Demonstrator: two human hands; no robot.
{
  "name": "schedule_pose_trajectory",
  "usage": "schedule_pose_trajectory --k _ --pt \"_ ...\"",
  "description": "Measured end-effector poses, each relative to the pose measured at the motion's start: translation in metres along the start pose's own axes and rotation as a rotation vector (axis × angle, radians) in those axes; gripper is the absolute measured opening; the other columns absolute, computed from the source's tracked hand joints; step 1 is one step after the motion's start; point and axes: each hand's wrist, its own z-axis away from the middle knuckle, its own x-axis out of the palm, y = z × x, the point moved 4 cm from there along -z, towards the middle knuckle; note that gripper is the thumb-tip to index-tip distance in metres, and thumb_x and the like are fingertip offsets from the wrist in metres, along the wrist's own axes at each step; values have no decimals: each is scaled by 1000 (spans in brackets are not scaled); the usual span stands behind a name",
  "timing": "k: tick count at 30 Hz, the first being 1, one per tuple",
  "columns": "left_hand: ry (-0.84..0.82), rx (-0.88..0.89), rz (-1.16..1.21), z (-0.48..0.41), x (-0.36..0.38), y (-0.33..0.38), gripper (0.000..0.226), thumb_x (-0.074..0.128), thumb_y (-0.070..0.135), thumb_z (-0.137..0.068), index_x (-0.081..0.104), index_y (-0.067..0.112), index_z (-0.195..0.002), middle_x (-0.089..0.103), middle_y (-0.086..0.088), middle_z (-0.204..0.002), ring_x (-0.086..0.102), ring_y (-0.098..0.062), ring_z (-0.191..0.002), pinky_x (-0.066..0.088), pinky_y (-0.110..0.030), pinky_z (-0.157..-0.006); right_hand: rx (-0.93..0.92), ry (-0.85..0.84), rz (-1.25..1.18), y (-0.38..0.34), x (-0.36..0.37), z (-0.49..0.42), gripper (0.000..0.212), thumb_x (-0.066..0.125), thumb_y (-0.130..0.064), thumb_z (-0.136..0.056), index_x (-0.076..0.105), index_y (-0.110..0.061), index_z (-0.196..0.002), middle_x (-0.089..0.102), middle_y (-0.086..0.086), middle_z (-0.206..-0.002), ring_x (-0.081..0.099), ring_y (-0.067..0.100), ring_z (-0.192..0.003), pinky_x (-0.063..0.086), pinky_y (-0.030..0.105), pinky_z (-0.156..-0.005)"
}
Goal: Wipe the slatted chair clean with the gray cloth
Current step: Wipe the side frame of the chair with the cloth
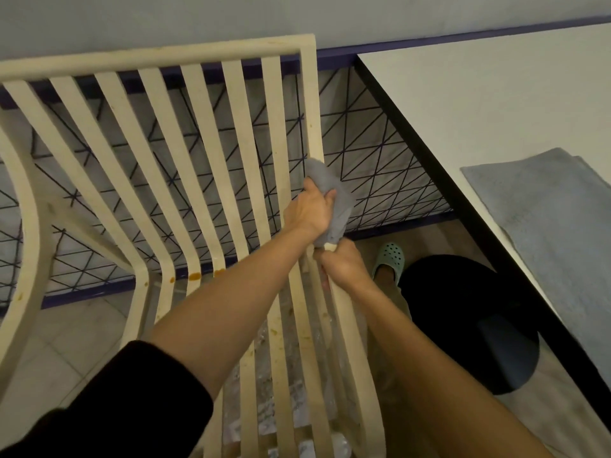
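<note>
Wiping the slatted chair (198,160) along its right frame rail, the left hand (309,209) clenches the gray cloth (325,183) against it while the right hand (344,262) grips the rail below; firm full-length strokes suit the orange stains (194,276).

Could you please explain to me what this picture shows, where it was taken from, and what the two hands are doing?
There is no machine here: a person wears a wide-angle camera on the head, so you look forward and down along their own bare arms. The left hand grips a bunched gray cloth and presses it against the right edge rail of a cream slatted chair. The right hand holds that same rail just below, seemingly steadying the chair. Orange-brown stains show near the bend of the slats. To the right stands a white table with a blue-gray towel lying on it. A green clog is visible on the floor.
</note>
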Motion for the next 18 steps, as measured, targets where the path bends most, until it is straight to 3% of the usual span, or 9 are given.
schedule_pose_trajectory --k 2,7,11,14,16,18 --pt "34 4 -40 -17 -10 5 53 33 48 -102 33 5 -133 62 -18 -114 61 -36 -98 38 -35 -66 -4 62 54 -9 3 -20 12 54 -16 -78 63 -9 -77 66 12 -63 65 25 -55 56 34 -56" --pt "181 -7 -5 -19 -9 7 52 30 43 -104 34 2 -134 64 -18 -103 63 -36 -90 31 -34 -61 5 102 68 -9 11 -33 30 47 -30 -68 62 -11 -86 66 15 -78 66 34 -63 59 45 -59" --pt "185 22 -31 -5 -4 3 49 28 45 -103 41 2 -121 64 -19 -102 63 -38 -92 34 -36 -62 8 93 49 -14 9 -27 14 51 -28 -77 56 -14 -78 65 15 -77 66 33 -61 56 40 -55" --pt "121 0 -36 3 0 -6 53 26 49 -103 44 2 -121 63 -21 -110 61 -38 -99 36 -35 -67 -5 84 61 -18 7 -21 21 46 -26 -68 60 -12 -76 64 15 -69 64 32 -55 56 39 -49" --pt "61 -16 -13 7 3 -10 56 24 52 -102 44 3 -122 61 -21 -115 59 -39 -104 36 -35 -71 -2 88 90 -19 7 -18 25 44 -22 -63 61 -9 -76 63 15 -72 63 32 -61 52 35 -49" --pt "1 3 -43 11 3 -12 56 23 51 -102 44 4 -124 60 -21 -117 58 -37 -106 37 -36 -74 6 72 144 -21 7 -16 14 49 -13 -68 59 -9 -77 63 13 -76 62 29 -68 45 29 -49"
